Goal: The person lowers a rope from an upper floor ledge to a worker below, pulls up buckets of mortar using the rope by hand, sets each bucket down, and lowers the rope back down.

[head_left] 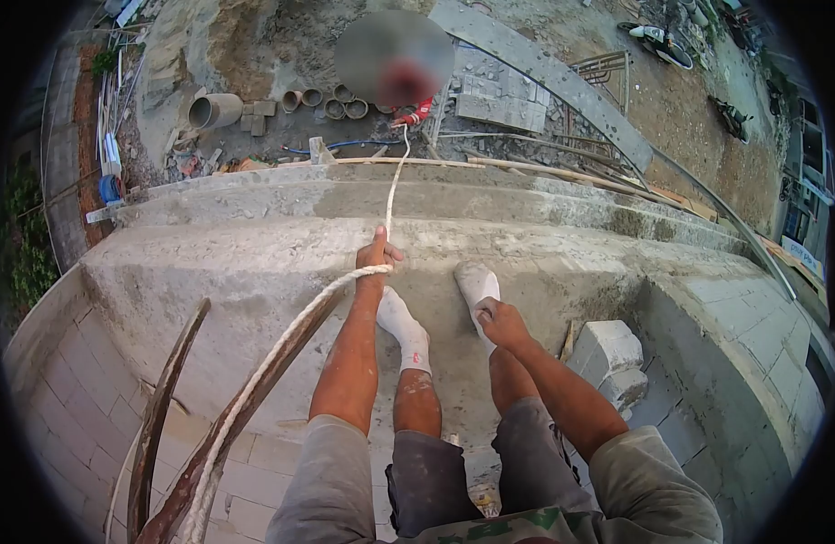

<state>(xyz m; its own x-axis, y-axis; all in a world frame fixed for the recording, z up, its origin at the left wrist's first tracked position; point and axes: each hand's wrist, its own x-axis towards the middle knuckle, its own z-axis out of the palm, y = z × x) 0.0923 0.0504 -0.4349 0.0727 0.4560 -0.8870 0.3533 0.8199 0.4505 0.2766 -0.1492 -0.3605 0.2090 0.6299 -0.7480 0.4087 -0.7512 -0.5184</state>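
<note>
Wraps left hand point(378, 250) snugly round rope point(361, 272), seemingly to steady it above person below point(420, 111); curls right hand point(501, 324) near sock point(475, 281), impossible to tell whether empty.

The head view looks out from the wearer's own head, forward and steeply down. Nearest, along the bottom edge, come the grey sleeves point(337, 471) and dark shorts point(433, 476); the left hand point(377, 256) and right hand point(501, 324) lie near mid-frame. A concrete ledge point(544, 243) crosses above centre, and far below it the ground point(730, 168) fills the top. Wide-lens curvature bends the edges into black corners.
</note>
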